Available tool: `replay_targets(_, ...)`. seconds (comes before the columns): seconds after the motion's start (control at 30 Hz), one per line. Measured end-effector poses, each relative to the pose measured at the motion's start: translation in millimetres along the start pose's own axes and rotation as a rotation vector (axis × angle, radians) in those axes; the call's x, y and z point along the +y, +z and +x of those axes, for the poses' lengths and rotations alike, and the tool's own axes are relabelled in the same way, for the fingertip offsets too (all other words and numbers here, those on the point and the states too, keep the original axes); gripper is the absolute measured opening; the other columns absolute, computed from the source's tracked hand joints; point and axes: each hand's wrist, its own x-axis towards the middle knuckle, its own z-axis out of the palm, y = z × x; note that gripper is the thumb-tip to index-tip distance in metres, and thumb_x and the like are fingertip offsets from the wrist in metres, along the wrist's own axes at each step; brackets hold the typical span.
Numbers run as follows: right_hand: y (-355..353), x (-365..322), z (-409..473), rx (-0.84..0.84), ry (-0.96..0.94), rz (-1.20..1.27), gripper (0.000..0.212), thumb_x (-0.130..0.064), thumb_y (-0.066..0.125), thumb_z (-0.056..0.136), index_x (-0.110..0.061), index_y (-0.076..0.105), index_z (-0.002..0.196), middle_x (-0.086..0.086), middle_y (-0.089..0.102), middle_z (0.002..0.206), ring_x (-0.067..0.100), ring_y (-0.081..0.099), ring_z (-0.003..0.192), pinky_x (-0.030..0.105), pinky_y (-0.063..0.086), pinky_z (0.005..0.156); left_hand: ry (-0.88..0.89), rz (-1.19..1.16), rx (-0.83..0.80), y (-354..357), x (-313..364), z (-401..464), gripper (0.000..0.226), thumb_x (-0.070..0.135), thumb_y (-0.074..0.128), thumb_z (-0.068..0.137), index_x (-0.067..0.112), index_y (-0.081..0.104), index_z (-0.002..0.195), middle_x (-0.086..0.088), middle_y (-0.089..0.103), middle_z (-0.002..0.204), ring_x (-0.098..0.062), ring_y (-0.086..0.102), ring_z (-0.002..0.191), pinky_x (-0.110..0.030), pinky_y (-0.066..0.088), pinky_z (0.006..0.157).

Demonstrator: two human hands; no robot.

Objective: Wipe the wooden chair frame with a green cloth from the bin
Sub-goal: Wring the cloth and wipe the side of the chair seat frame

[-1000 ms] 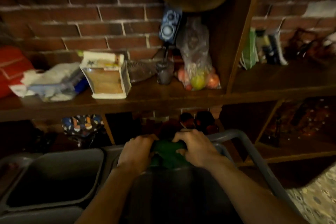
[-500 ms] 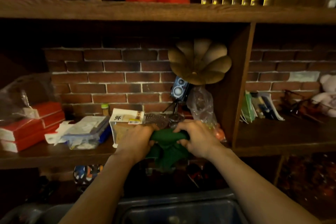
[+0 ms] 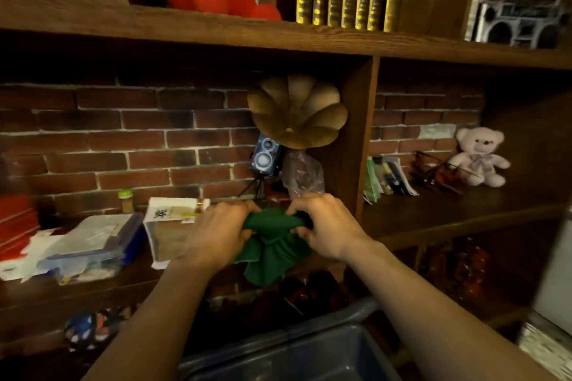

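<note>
A dark green cloth (image 3: pixel 268 249) hangs bunched between both hands, in front of the middle shelf. My left hand (image 3: pixel 218 233) grips its upper left edge and my right hand (image 3: pixel 325 226) grips its upper right edge. The rest of the cloth droops below the hands. The grey bin (image 3: pixel 278 334) sits directly beneath, at the bottom of the view, with only its rim and part of its inside showing. No wooden chair frame is in view.
A wooden shelf unit (image 3: pixel 278 35) against a brick wall fills the view. On it stand a brass horn (image 3: pixel 297 111), a small blue camera (image 3: pixel 264 155), a box (image 3: pixel 168 226), plastic containers (image 3: pixel 89 247), books and a pink teddy bear (image 3: pixel 478 156).
Both hands lifted the green cloth up out of the bin to shelf height. The view tilted upward, so the bin dropped to the bottom edge.
</note>
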Motion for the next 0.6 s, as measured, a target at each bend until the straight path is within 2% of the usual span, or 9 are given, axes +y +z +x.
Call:
replay_targets(0.2, -9.6, 39.5, -55.2, -0.05, 0.202, -0.146, 0.032, -0.023, 0.074, 0.082, -0.031, 0.065, 0.112, 0.0, 0.064, 0.116, 0.031, 0.062, 0.106, 0.041, 0.052, 0.087, 0.143, -0.146, -0.055, 45.7, 56.8, 6.2, 0.041, 0.027, 0.071, 0.086, 0.04, 0.061, 0.124, -0.002, 0.069, 0.119, -0.031, 0.064, 0.11, -0.04, 0.052, 0.088)
replay_targets(0.37, -50.0, 77.1, -121.2, -0.075, 0.34, -0.218, 0.029, -0.023, 0.075, 0.08, -0.031, 0.063, 0.106, -0.002, 0.063, 0.11, 0.029, 0.062, 0.103, 0.042, 0.051, 0.085, 0.273, -0.246, -0.076, 64.8, 138.4, 7.5, 0.039, 0.02, 0.069, 0.087, 0.037, 0.062, 0.121, -0.001, 0.068, 0.119, -0.029, 0.061, 0.114, -0.04, 0.049, 0.092)
replay_targets(0.47, -86.7, 100.3, -166.0, -0.028, 0.406, -0.251, 0.03, -0.023, 0.076, 0.079, -0.031, 0.064, 0.106, -0.003, 0.064, 0.11, 0.027, 0.062, 0.102, 0.041, 0.052, 0.085, 0.346, -0.292, -0.092, 61.3, 198.6, 7.2, 0.036, 0.02, 0.069, 0.088, 0.036, 0.063, 0.119, 0.002, 0.068, 0.119, -0.029, 0.061, 0.113, -0.044, 0.049, 0.094)
replay_targets(0.6, -144.9, 135.0, -231.6, 0.062, 0.471, -0.29, 0.032, -0.024, 0.076, 0.078, -0.031, 0.065, 0.107, -0.003, 0.066, 0.11, 0.027, 0.062, 0.101, 0.037, 0.05, 0.082, 0.439, -0.288, -0.066, 49.7, 290.9, 6.2, 0.036, 0.021, 0.069, 0.088, 0.038, 0.062, 0.118, 0.004, 0.068, 0.117, -0.028, 0.062, 0.112, -0.042, 0.05, 0.091)
